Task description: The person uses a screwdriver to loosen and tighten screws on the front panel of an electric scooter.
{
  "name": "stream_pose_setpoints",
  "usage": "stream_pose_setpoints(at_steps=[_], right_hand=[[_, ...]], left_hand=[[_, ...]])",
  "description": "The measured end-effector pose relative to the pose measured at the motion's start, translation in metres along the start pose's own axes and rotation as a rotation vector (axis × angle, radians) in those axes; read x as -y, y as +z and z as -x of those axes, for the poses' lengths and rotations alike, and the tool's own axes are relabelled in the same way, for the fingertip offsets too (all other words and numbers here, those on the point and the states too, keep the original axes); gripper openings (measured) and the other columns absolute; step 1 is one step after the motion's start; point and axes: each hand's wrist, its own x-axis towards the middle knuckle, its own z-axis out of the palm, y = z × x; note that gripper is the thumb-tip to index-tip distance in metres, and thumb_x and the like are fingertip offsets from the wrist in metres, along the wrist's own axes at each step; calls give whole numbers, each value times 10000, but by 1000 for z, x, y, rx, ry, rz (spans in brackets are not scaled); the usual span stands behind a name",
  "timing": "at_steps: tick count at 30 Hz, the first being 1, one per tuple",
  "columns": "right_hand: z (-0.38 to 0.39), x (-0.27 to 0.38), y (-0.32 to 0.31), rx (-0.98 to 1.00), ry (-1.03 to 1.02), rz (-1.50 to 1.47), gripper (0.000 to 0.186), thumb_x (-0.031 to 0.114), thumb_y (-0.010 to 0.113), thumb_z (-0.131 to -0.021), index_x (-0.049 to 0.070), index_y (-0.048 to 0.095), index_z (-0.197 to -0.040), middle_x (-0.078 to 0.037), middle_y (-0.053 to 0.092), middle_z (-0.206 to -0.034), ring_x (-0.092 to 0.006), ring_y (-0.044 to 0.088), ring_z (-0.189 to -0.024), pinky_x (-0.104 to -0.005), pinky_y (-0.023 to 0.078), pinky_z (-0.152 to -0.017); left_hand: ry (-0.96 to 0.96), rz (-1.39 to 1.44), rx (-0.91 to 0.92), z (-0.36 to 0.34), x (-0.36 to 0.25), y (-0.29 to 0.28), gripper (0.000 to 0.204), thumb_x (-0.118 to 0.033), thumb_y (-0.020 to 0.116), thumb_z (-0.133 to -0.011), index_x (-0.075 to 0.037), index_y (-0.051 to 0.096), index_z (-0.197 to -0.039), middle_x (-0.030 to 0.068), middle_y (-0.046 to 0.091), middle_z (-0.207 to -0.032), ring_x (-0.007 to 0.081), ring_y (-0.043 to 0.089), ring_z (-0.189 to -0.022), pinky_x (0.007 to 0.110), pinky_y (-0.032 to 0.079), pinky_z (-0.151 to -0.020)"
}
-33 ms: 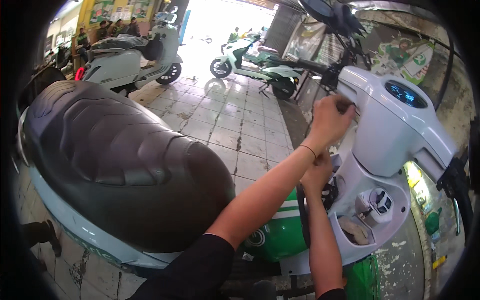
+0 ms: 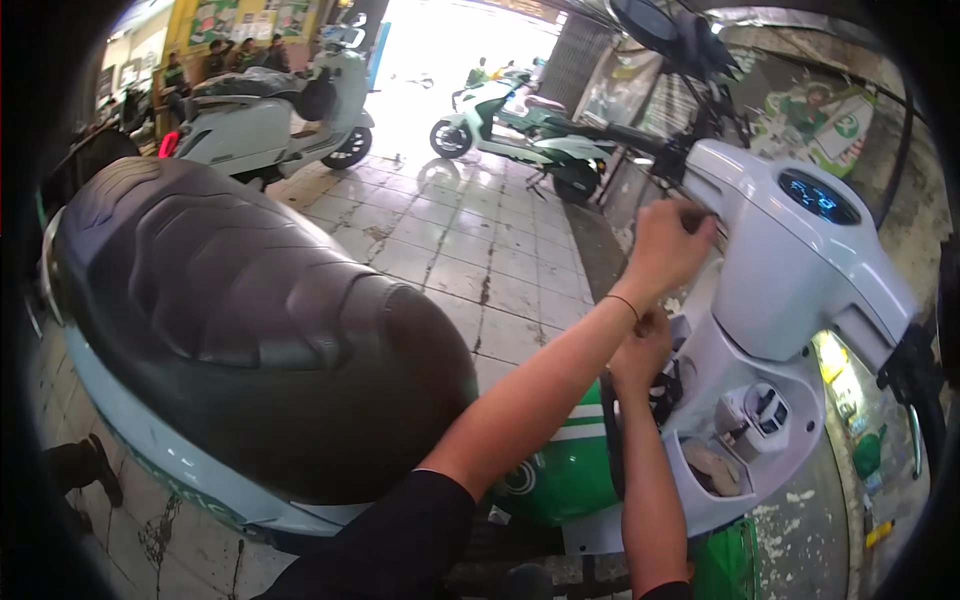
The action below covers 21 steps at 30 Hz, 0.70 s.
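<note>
Two hands, one handlebar cover

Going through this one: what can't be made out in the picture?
Head view: anything inside the left hand, hidden by its own curl.
Head view: anything inside the right hand, partly behind the left wrist.
Head view: the display readout, blurred.
Head view: the green object's full outline, partly covered by the left forearm.
Head view: the seated people's details, too small.
</note>
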Motion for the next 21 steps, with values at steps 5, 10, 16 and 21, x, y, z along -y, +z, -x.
stream_pose_setpoints(at_steps=[5,10,16,21], right_hand=[[-9,-21,-4,89,-64,226,250,104,645,-858,-30,632,-1069,-140,679,-998,-245,647,-892,-370,505,-822],[-11,-28,-9,303,-168,455,323,177,642,-868,-18,636,-1124,-174,693,-1090,-256,666,-983,-385,516,-854],[-10,-15,-1,352,62,324,326,191,579,-901,-22,639,-1140,-178,682,-1114,-258,649,-1018,-383,504,-873],[-3,-6,1,357,175,286,340,203,525,-928,-25,642,-1153,-181,672,-1135,-259,634,-1046,-381,493,-890]], left_hand=[[-67,-13,204,-3,23,1,214,-211,647,-816,-16,730,-847,234,666,-805,380,644,-765,449,492,-793],[-91,82,-71,-2,43,33,106,16,590,-670,42,642,-759,264,600,-742,390,603,-722,447,483,-698],[3,131,-50,-4,67,45,113,3,647,-760,25,573,-841,232,559,-898,375,537,-879,429,433,-787],[-179,257,-54,4,63,50,205,-20,614,-817,-4,468,-960,197,464,-961,368,496,-883,423,419,-799]])
